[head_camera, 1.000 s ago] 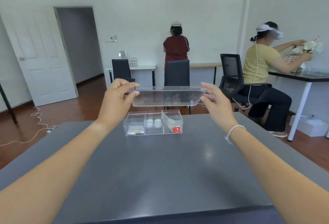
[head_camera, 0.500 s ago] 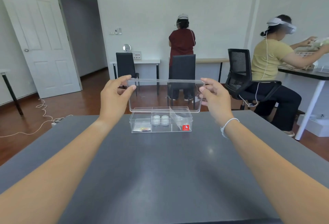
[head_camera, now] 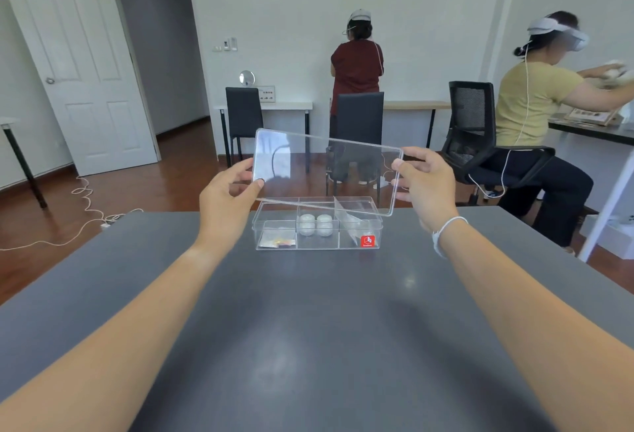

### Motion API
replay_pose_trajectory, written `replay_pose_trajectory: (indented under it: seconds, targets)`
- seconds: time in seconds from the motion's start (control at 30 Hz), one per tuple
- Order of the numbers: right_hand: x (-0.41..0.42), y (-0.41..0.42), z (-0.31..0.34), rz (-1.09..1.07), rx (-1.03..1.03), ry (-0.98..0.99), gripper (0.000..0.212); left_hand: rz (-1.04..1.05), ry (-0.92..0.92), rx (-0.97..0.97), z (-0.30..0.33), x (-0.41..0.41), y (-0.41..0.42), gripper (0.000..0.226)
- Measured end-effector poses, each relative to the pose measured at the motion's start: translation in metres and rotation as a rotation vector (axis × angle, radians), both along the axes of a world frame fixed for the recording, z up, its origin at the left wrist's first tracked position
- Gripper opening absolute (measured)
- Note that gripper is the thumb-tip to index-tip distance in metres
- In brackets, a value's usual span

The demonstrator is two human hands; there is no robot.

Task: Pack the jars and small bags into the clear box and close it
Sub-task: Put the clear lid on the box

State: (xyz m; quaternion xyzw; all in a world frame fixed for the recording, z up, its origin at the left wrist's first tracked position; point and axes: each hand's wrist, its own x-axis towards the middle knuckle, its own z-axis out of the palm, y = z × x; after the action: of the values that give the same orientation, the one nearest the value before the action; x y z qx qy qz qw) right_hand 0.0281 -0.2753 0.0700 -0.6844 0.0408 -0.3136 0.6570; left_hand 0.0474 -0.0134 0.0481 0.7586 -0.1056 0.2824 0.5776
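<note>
A clear box (head_camera: pixel 356 246) with three compartments stands open on the grey table (head_camera: pixel 308 328), a red sticker on its front right. White jars (head_camera: pixel 315 224) fill the middle compartment, a small bag (head_camera: pixel 277 241) lies in the left one, and another clear bag leans in the right one. I hold the clear lid (head_camera: pixel 326 170) just above the box, tilted up and facing me, its lower right corner over the box. My left hand (head_camera: pixel 228 203) pinches the lid's left edge and my right hand (head_camera: pixel 425 182) grips its right edge.
Beyond the table's far edge stand black chairs (head_camera: pixel 358 122) and a white desk. One person stands facing the far wall; another (head_camera: pixel 535 102) sits at a table on the right. A white cable (head_camera: pixel 89 205) trails over the wooden floor at left.
The lid has tipped from nearly flat to steeply tilted toward me, and it has come lower, closer to the box. Both hands kept their hold on its ends.
</note>
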Motion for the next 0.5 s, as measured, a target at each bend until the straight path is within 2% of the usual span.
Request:
replay_pose_trajectory:
  seconds: [0.2, 0.4, 0.5]
  targets:
    - [0.006, 0.004, -0.012, -0.007, 0.022, 0.036, 0.005, 0.021, 0.051, -0.066, -0.017, 0.005, 0.002, 0.027]
    - [0.006, 0.005, -0.031, 0.185, -0.049, 0.076, 0.041, 0.008, 0.124, -0.081, -0.024, 0.015, 0.005, 0.031]
    - [0.008, 0.007, -0.035, 0.207, -0.125, 0.101, 0.049, -0.031, 0.159, -0.056, -0.028, 0.017, 0.006, 0.033]
